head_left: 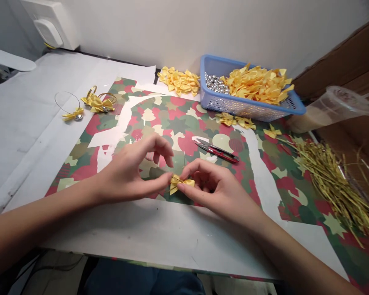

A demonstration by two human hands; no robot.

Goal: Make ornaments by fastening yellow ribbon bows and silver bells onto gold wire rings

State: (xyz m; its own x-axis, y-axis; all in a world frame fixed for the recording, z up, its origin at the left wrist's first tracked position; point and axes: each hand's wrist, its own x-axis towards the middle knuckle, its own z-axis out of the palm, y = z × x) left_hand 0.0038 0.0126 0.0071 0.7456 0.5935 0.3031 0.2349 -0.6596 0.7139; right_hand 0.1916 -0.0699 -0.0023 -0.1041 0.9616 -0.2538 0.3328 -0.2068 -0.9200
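A small yellow satin ribbon bow [181, 183] sits just above the patterned paper, between my two hands. My right hand [215, 188] pinches it between thumb and fingertips. The thumb of my left hand [132, 172] touches the bow's left side, while the other fingers arch above it, apart from the ribbon. Christmas-patterned wrapping paper [172, 123] lies under both hands, and red-handled thread snips [217, 151] rest beyond my right fingers.
A blue plastic basket [233, 107] holds yellow bows and silver beads. More bows [180, 81] lie behind the paper. Wire rings with bows [96, 102] are at the left, dried straw [329, 184] at the right, and a plastic cup [332, 108] lies beyond the basket.
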